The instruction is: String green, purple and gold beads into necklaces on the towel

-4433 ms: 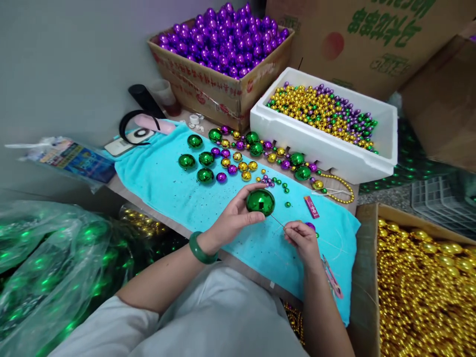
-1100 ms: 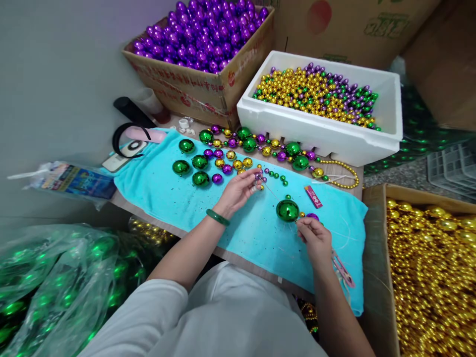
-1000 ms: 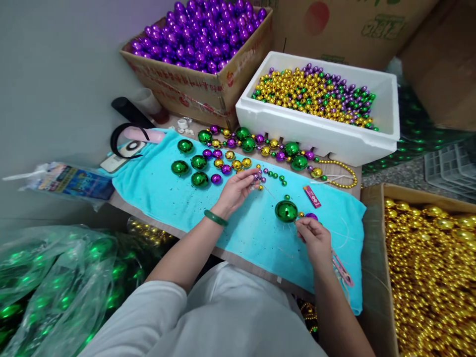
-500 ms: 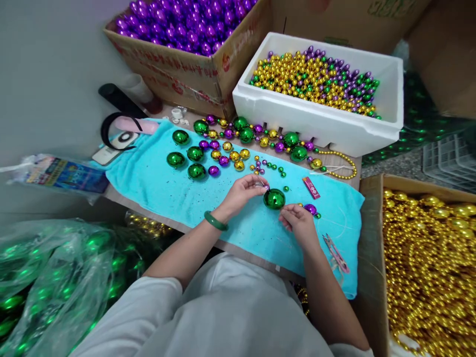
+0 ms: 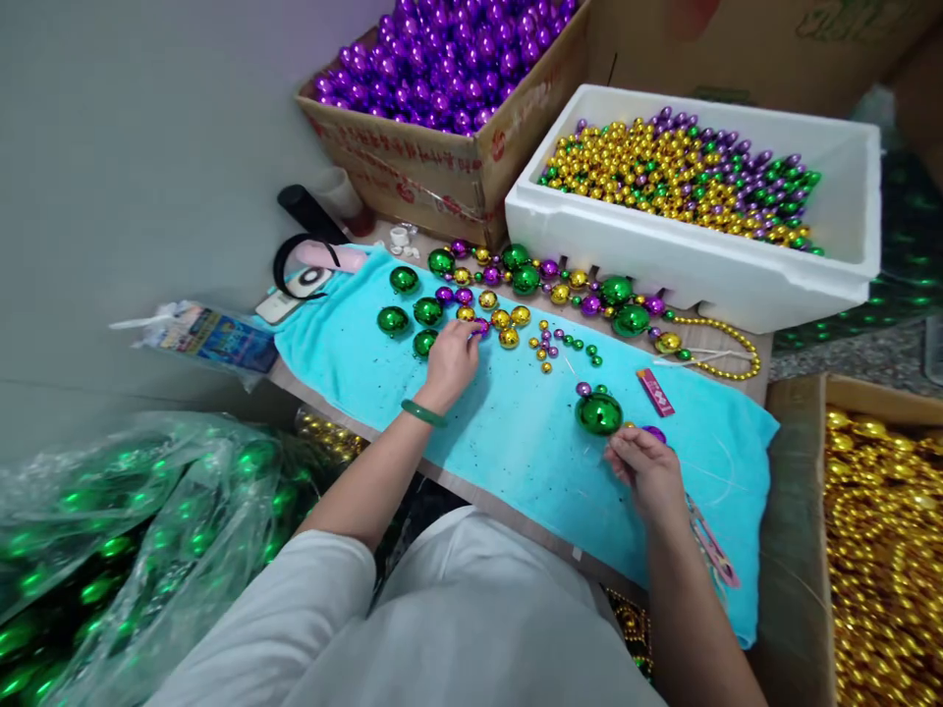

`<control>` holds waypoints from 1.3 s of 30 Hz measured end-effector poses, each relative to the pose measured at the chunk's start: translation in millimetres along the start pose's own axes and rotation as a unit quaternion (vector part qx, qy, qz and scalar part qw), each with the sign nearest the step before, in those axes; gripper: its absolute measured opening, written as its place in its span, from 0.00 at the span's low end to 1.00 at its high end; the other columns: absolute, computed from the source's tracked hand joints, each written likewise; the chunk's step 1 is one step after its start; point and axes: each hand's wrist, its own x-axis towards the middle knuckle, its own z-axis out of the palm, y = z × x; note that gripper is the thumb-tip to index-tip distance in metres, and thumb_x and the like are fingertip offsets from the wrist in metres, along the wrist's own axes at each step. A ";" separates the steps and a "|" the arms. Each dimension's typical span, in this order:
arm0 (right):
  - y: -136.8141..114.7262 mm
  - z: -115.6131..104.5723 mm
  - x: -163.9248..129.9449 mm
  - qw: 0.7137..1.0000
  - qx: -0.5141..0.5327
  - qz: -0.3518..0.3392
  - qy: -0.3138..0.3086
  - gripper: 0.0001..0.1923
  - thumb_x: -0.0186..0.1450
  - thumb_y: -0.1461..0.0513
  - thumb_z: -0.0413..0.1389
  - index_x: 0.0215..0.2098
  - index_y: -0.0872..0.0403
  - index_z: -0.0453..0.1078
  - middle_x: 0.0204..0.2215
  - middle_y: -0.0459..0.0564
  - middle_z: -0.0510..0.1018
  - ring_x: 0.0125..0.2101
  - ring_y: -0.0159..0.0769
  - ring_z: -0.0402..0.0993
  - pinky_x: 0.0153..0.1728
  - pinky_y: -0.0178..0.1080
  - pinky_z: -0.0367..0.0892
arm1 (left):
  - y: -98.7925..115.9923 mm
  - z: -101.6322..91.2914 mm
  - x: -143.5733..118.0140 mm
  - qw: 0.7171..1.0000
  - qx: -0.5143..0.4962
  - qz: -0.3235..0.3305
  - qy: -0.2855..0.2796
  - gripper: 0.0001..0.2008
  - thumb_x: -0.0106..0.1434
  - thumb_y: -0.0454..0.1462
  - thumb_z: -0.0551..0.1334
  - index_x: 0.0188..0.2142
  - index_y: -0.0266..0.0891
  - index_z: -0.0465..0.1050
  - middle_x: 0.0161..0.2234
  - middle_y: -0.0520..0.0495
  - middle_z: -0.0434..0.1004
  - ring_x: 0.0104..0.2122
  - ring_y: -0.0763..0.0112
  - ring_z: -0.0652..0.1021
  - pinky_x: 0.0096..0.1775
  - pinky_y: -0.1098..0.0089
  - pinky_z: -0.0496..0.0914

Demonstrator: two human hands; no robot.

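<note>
My left hand (image 5: 453, 361) is over the loose beads, its fingertips closed on a purple bead (image 5: 481, 327) that they partly cover. My right hand (image 5: 648, 469) pinches a thin, hardly visible string right beside a big green bead (image 5: 599, 414). A small purple bead (image 5: 583, 389) sits against the top of that green bead, and a pale string end (image 5: 570, 364) sticks up above it. Behind my right fingers, another purple bead (image 5: 654, 434) is partly hidden. Loose gold beads (image 5: 509, 337) and green beads (image 5: 393, 320) lie around my left hand.
A turquoise towel (image 5: 516, 432) covers the table. Along its back lies a finished-looking bead strand (image 5: 589, 305). Behind are a foam box (image 5: 685, 231) and a carton (image 5: 413, 162) of beads. Pink snips (image 5: 713, 545) and a red packet (image 5: 655, 393) lie to the right.
My left hand has left the small purple bead by the big green one and moved left to the loose beads. My right hand stays by the big green bead. The view has shifted left.
</note>
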 end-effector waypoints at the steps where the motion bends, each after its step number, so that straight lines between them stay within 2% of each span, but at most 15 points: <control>1: -0.6 -0.1 -0.2 1.000 0.000 -0.002 0.006 0.18 0.43 0.53 0.70 0.24 0.55 0.72 0.16 0.46 0.74 0.14 0.26 0.62 0.12 0.28 0.51 | 0.6 2.3 3.9 1.000 0.013 0.018 -0.018 0.13 0.66 0.33 0.55 0.46 0.36 0.75 0.44 0.40 0.76 0.45 0.60 0.75 0.49 0.62 0.69; 5: -2.2 3.7 -2.5 1.000 -0.005 -0.013 0.007 0.19 0.43 0.52 0.70 0.24 0.55 0.71 0.16 0.45 0.73 0.14 0.26 0.61 0.12 0.28 0.51 | 13.5 23.7 12.6 0.991 0.068 0.074 -0.086 0.14 0.67 0.37 0.56 0.49 0.36 0.73 0.46 0.37 0.74 0.47 0.56 0.74 0.46 0.61 0.69; 8: -1.0 5.2 -5.0 1.000 -0.016 -0.015 -0.007 0.19 0.45 0.52 0.69 0.25 0.55 0.71 0.17 0.45 0.73 0.14 0.26 0.61 0.13 0.28 0.50 | 21.4 40.1 14.5 0.991 0.062 0.058 -0.105 0.15 0.63 0.34 0.61 0.50 0.35 0.71 0.48 0.35 0.72 0.49 0.53 0.73 0.48 0.59 0.68; 10: 0.5 3.9 -6.9 1.000 -0.022 -0.015 -0.012 0.18 0.46 0.51 0.68 0.25 0.55 0.71 0.17 0.45 0.73 0.15 0.26 0.61 0.13 0.28 0.50 | 23.1 45.0 13.8 0.995 -0.020 0.025 -0.090 0.17 0.60 0.31 0.62 0.49 0.36 0.70 0.49 0.36 0.72 0.50 0.54 0.73 0.49 0.59 0.67; 11: 1.1 2.8 -7.9 1.000 -0.024 -0.015 -0.012 0.18 0.46 0.52 0.68 0.25 0.55 0.71 0.17 0.45 0.73 0.15 0.26 0.61 0.14 0.28 0.51 | 23.5 44.8 12.5 0.992 -0.095 -0.004 -0.081 0.18 0.58 0.31 0.63 0.49 0.37 0.70 0.48 0.38 0.73 0.49 0.56 0.73 0.48 0.60 0.68; 12: 1.5 1.6 -8.9 0.999 -0.027 -0.018 -0.009 0.18 0.46 0.52 0.68 0.25 0.55 0.71 0.17 0.45 0.73 0.15 0.26 0.61 0.14 0.29 0.51 | 23.9 42.8 10.6 0.977 -0.191 -0.042 -0.081 0.18 0.57 0.31 0.64 0.48 0.38 0.69 0.46 0.40 0.73 0.46 0.59 0.74 0.47 0.61 0.69; 13: 1.6 0.7 -9.9 0.999 -0.030 -0.021 -0.007 0.17 0.47 0.52 0.68 0.25 0.54 0.71 0.17 0.45 0.72 0.15 0.26 0.61 0.14 0.29 0.51 | 24.6 39.1 8.0 0.946 -0.299 -0.087 -0.093 0.18 0.57 0.33 0.65 0.47 0.39 0.68 0.44 0.43 0.74 0.42 0.62 0.76 0.43 0.63 0.70; 14: 1.4 0.1 -10.8 0.999 -0.034 -0.024 -0.005 0.17 0.47 0.52 0.68 0.25 0.54 0.71 0.16 0.44 0.72 0.15 0.26 0.61 0.15 0.29 0.52 | 25.7 34.1 5.1 0.896 -0.408 -0.132 -0.116 0.18 0.56 0.34 0.66 0.47 0.39 0.68 0.41 0.45 0.75 0.38 0.66 0.76 0.40 0.65 0.70; 16: -0.3 0.5 -12.2 0.999 -0.043 -0.033 -0.002 0.15 0.47 0.53 0.67 0.25 0.55 0.71 0.15 0.44 0.71 0.15 0.25 0.60 0.16 0.29 0.53 | 28.8 22.2 -1.3 0.775 -0.577 -0.196 -0.169 0.18 0.55 0.37 0.67 0.45 0.39 0.69 0.38 0.47 0.75 0.31 0.71 0.76 0.34 0.69 0.70; 17: -1.5 1.5 -12.6 0.998 -0.047 -0.037 -0.003 0.15 0.47 0.53 0.67 0.24 0.55 0.72 0.15 0.44 0.70 0.15 0.25 0.60 0.16 0.30 0.53 | 30.4 16.5 -4.2 0.725 -0.629 -0.209 -0.188 0.18 0.54 0.37 0.67 0.45 0.38 0.70 0.37 0.47 0.76 0.30 0.73 0.76 0.32 0.70 0.69; 18: -2.9 2.8 -13.0 0.998 -0.052 -0.041 -0.006 0.15 0.47 0.54 0.66 0.24 0.55 0.72 0.14 0.44 0.70 0.15 0.25 0.60 0.16 0.30 0.54 | 31.8 11.6 -6.7 0.690 -0.662 -0.215 -0.200 0.19 0.53 0.37 0.68 0.45 0.37 0.71 0.38 0.47 0.77 0.29 0.74 0.76 0.32 0.72 0.69; 20: -5.6 5.6 -13.6 0.997 -0.063 -0.048 -0.013 0.14 0.48 0.54 0.66 0.24 0.55 0.72 0.14 0.44 0.70 0.15 0.25 0.60 0.16 0.30 0.53 | 33.4 5.3 -10.0 0.657 -0.693 -0.219 -0.201 0.20 0.52 0.36 0.68 0.45 0.36 0.72 0.37 0.46 0.77 0.29 0.75 0.76 0.31 0.73 0.69; 25: -7.8 7.5 -15.1 0.995 -0.079 -0.056 -0.019 0.14 0.48 0.54 0.65 0.23 0.55 0.72 0.13 0.44 0.70 0.15 0.26 0.60 0.16 0.30 0.53 | 33.5 4.2 -12.1 0.645 -0.709 -0.218 -0.186 0.20 0.54 0.36 0.66 0.46 0.36 0.72 0.37 0.45 0.77 0.29 0.76 0.75 0.31 0.74 0.69; 39: -11.1 4.1 -14.7 0.994 -0.090 -0.061 -0.010 0.13 0.47 0.54 0.64 0.23 0.54 0.72 0.13 0.43 0.70 0.14 0.26 0.59 0.16 0.31 0.52 | 34.6 1.8 -12.2 0.662 -0.696 -0.212 -0.177 0.20 0.52 0.37 0.68 0.46 0.36 0.74 0.38 0.45 0.78 0.29 0.76 0.75 0.30 0.75 0.69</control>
